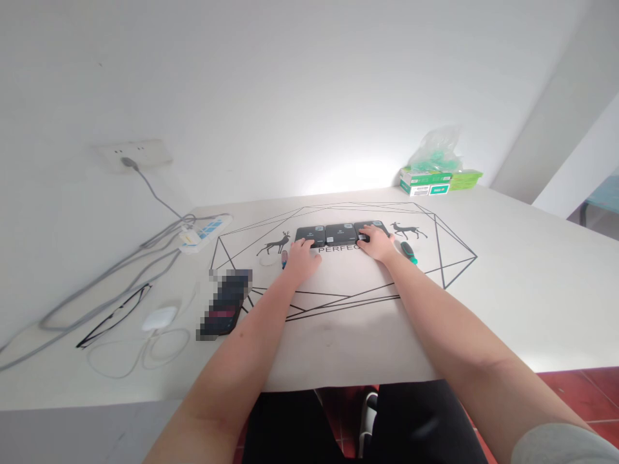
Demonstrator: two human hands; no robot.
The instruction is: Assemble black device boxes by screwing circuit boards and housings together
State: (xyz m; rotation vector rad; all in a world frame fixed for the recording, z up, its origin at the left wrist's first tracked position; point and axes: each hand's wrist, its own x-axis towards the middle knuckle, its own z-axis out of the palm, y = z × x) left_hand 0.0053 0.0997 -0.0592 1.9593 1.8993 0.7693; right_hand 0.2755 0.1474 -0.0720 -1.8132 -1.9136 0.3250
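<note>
Three small black boxes lie side by side in a row on the white table [507, 290]: a left one [312, 233], a middle one [341, 232] and a right one [374, 227]. My left hand [302, 252] rests flat with its fingers spread on the left box's near edge. The fingers of my right hand [378, 242] lie stretched over the right box. A green-handled screwdriver [409, 252] lies just right of my right hand. A blue pen-like tool [284, 258] lies by my left hand.
A phone [225, 306], black glasses [113, 316], a white charger [159, 318] with its cable, and a power strip [203, 232] with grey cords lie at the left. A green box with a plastic bag [435, 174] stands at the far edge by the wall.
</note>
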